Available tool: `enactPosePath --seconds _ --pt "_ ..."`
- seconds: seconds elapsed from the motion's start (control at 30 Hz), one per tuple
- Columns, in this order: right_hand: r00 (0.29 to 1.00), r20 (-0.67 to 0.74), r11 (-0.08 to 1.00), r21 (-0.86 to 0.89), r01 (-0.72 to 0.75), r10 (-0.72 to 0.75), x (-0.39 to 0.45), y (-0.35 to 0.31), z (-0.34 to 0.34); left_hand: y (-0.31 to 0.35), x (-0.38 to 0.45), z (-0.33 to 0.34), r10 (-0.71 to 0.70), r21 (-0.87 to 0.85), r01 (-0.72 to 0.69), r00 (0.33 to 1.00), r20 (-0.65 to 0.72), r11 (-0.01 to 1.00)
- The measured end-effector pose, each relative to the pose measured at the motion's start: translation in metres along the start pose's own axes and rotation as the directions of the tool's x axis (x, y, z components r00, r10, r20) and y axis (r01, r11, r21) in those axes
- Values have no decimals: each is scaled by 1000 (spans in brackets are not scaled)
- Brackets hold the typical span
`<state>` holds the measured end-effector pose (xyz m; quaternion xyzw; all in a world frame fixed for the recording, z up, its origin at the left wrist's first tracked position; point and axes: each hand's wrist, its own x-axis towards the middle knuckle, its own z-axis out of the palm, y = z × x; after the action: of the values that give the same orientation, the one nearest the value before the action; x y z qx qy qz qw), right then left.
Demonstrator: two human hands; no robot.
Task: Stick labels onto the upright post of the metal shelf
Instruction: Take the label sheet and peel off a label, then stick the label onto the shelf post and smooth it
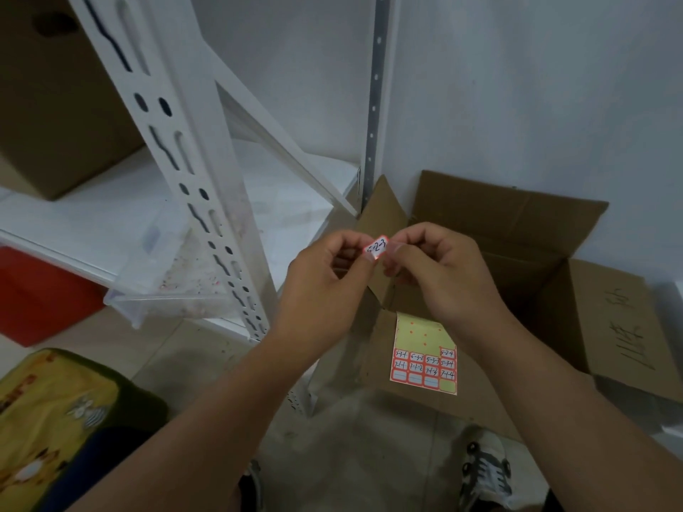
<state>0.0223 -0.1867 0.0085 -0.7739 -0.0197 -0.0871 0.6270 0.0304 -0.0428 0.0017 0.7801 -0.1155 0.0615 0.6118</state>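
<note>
Left hand [325,286] and right hand [439,275] meet in front of the chest, both pinching one red-bordered label [376,247] between fingertips. The label is held clear of the white slotted upright post [192,171], which stands just left. Below, the label sheet [425,358] lies on a flap of an open cardboard box [517,230].

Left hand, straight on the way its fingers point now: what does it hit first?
The left hand points up and right, pinching the label that the right hand also pinches. Going on, it would likely meet the right hand's fingers first, then the box flap; depth is unclear.
</note>
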Motion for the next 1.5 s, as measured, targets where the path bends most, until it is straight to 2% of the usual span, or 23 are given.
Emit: enactPosePath --seconds 0.17,0.57,0.73,0.8,0.83,0.9,0.93,0.97,1.0,1.07,1.13,1.2,1.3,1.5 --pt "1000 17 999 -30 23 -22 -1 -1 2 4 -5 -1 54 107 -56 998 17 993" --pt "991 129 995 91 35 -47 2 -6 13 10 -11 -19 93 82 -86 992 -81 993" --pt "993 106 985 171 26 -44 8 -7 27 11 -21 -25 214 239 -178 968 -134 955" --pt "996 81 967 253 2 -24 12 -10 32 13 -24 -29 310 324 -236 929 -201 916" --pt "997 70 954 298 -11 -11 14 -12 35 14 -24 -33 398 377 -290 883 -249 879" --pt "997 73 911 410 -52 24 17 -16 41 13 -22 -44 571 505 -356 731 -374 786" --pt "995 97 882 464 -78 37 17 -18 47 12 -19 -51 611 544 -347 660 -438 764" --pt "990 136 857 506 -102 37 18 -20 53 10 -17 -58 608 554 -314 621 -495 772" --pt "983 181 836 537 -117 22 18 -22 60 8 -15 -64 569 535 -269 621 -539 801" --pt "965 263 797 587 -142 -22 18 -24 76 0 -13 -75 454 464 -192 695 -558 865" --pt "945 323 760 625 -177 -46 19 -25 89 -7 -11 -82 374 394 -180 782 -499 901" --pt "935 352 729 653 -205 -53 22 -26 99 -11 -10 -87 363 380 -197 823 -438 904" --pt "931 360 698 683 -213 -68 26 -25 106 -12 -8 -90 415 456 -213 815 -406 864" --pt "921 375 744 644 -177 -104 25 -27 104 -13 -3 -92 483 535 -230 779 -400 813"
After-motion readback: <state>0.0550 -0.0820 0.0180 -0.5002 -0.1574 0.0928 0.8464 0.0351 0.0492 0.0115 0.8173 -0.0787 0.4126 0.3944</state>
